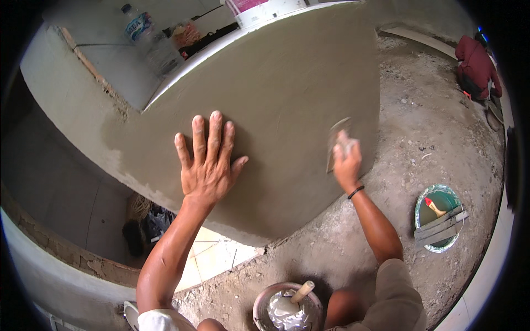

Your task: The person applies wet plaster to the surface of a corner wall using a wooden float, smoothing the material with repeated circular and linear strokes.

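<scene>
A grey, freshly plastered wall point(287, 99) fills the middle of the view. My left hand point(207, 160) lies flat against it with the fingers spread, holding nothing. On the wall's right side, my right hand point(346, 163) is closed around a flat trowel point(334, 140), its blade against or very close to the plaster. Motion blurs that hand a little, and its grip partly hides the trowel's handle. Below, by my knees, stands a bucket point(258, 309) of pale grey paste, with a wooden-handled tool point(302, 292) sticking out of it.
To the right on the rough floor stands a green tub point(418, 207) of water with a brush point(435, 207) and grey boards point(441, 227) across it. A person in maroon point(476, 66) crouches far right. A plastic bottle point(138, 27) and a pink-and-white pail point(270, 12) are behind the wall's upper edge.
</scene>
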A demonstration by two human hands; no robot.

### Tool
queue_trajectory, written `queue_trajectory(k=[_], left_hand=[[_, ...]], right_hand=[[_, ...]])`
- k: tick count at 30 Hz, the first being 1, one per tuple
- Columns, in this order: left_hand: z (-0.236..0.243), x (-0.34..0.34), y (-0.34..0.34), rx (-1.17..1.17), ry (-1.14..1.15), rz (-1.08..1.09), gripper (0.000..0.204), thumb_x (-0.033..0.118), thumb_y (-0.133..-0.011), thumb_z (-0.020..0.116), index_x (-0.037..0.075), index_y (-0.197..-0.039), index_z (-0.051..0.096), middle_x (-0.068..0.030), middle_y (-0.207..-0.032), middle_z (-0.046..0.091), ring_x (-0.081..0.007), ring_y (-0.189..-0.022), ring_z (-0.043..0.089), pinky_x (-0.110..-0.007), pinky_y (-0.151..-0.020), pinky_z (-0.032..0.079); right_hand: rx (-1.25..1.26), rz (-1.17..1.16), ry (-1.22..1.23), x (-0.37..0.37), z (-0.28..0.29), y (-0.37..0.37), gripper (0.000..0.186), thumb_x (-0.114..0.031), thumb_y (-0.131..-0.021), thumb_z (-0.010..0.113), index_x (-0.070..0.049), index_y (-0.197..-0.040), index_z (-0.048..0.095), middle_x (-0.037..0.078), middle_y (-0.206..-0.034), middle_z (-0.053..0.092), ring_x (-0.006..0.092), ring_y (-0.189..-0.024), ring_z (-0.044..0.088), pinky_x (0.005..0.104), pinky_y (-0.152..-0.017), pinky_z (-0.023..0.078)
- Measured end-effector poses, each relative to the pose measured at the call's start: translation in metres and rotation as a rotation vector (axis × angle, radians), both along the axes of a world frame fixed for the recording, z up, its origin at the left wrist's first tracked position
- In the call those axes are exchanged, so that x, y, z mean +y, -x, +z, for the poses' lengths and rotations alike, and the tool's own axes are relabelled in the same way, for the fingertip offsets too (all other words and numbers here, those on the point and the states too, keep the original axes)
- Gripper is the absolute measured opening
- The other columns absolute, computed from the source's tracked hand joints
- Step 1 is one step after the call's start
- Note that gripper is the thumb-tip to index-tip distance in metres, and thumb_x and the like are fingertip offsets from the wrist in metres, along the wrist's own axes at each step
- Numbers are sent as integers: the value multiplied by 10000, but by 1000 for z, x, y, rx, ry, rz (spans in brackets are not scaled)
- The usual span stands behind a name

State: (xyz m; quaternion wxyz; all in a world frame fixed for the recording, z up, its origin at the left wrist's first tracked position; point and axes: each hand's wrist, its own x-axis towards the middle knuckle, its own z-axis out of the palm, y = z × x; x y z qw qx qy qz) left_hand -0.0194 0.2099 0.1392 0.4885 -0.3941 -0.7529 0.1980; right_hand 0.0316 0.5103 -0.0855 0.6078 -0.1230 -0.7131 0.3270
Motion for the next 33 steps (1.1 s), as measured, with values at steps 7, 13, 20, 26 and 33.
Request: queue_trajectory(k=[7, 13, 20, 26, 33], left_hand=[[1, -13, 3, -33, -6, -4, 816, 596, -904, 542, 123, -1537, 340, -110, -1660, 129, -339, -1537, 17, -587, -1196, -70], [1, -9, -1, -48, -27, -27, 798, 570, -905, 559, 117, -1530, 353, -97, -1659, 139, -333, -1537, 36, -566, -1207, -44], [5, -15, -5, -126, -67, -107, 775, 479, -907, 598, 103, -1533, 339, -107, -1650, 179, -323, -1535, 80, -562, -1215, 3], [22, -44, -15, -173, -271, -571, 706, 286, -943, 590, 38, -1537, 300, -223, -1606, 241, -400, -1505, 182, -549, -1209, 64], [29, -52, -23, -141, -229, -290, 799, 369, -909, 653, 78, -1552, 279, -195, -1634, 170, -377, -1526, 89, -529, -1216, 4]], right_hand=[[79, 55, -59, -96, 144, 14, 393, -97, -902, 602, -100, -1293, 646, 147, -965, 555, 321, -850, 558, 414, -788, 484], [-166, 29, -438, -99, -32, -15, 379, -102, -910, 597, -107, -1286, 646, 155, -1024, 567, 346, -904, 553, 443, -838, 479], [-39, 25, 90, -150, -5, 2, 365, -82, -919, 593, -62, -1282, 630, 159, -1000, 553, 350, -915, 537, 457, -809, 449], [85, 163, -612, -205, 141, -2, 378, -144, -879, 561, -220, -1230, 679, 90, -945, 538, 292, -896, 521, 436, -737, 415], [-14, -57, -437, -95, 196, -4, 470, -158, -891, 650, -217, -1355, 598, 80, -1012, 555, 286, -956, 539, 439, -805, 422]])
